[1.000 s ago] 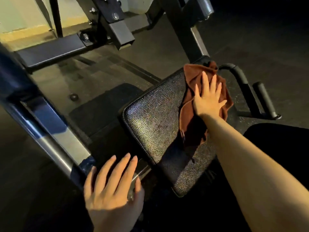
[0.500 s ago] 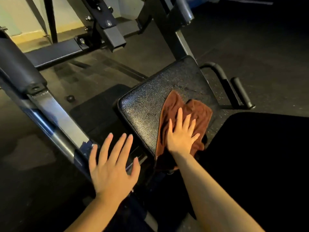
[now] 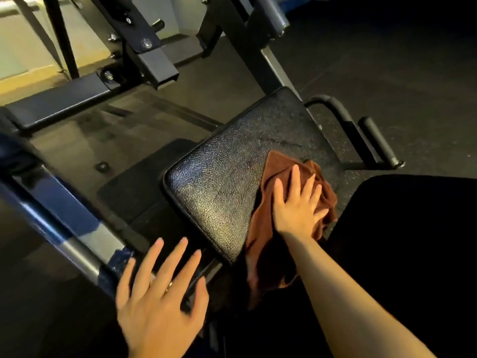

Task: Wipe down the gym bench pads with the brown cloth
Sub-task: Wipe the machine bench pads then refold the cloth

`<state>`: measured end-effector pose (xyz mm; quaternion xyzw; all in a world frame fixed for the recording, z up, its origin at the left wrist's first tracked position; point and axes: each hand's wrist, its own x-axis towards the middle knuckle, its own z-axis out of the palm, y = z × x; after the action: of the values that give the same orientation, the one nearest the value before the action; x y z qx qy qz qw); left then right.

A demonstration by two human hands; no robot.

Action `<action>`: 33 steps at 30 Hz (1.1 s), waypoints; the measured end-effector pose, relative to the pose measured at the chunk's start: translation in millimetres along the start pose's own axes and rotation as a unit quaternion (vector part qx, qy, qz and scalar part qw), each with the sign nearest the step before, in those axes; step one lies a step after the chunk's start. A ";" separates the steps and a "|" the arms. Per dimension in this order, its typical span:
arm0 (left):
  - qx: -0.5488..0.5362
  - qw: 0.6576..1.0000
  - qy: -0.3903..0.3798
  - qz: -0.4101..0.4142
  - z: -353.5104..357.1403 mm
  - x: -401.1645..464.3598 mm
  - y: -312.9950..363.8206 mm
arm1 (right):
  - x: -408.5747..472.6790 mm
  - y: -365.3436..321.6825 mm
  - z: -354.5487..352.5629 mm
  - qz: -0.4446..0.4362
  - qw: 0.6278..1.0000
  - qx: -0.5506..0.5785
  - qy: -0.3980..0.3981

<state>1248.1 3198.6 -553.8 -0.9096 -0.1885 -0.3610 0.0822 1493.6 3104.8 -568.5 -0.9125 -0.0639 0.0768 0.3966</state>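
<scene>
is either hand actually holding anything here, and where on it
Neither grips anything. The right hand presses flat on the middle of the brown cloth on the pad; the left hand is open, empty.

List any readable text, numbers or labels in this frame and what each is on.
"9" or "6": one white digit on the black adjustment bracket of the machine frame, top left; orientation unclear, so I cannot tell which.
Nothing else: no text shows on the black pad, the brown cloth, the handle grip or the floor.
</scene>
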 end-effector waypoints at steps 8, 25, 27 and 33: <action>0.067 0.996 -0.001 0.053 5.0 -4.9 -7.8 | 83.5 13.8 -18.2 0.031 0.999 0.002 0.028; 0.024 0.999 -0.022 -0.023 -3.9 2.3 2.0 | -130.5 -8.3 47.4 -0.164 0.984 -0.043 0.048; 0.019 0.999 -0.025 -0.033 -5.7 3.4 2.6 | -136.2 -3.9 46.8 -0.200 0.977 -0.058 0.044; 0.007 0.999 -0.024 -0.033 -6.4 1.4 2.3 | -109.0 -30.4 33.3 -0.267 0.963 -0.030 -0.013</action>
<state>1245.9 3195.0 -548.2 -0.9107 -0.2226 -0.3404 0.0718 1378.7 3129.9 -558.8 -0.8729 -0.3129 -0.0218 0.3738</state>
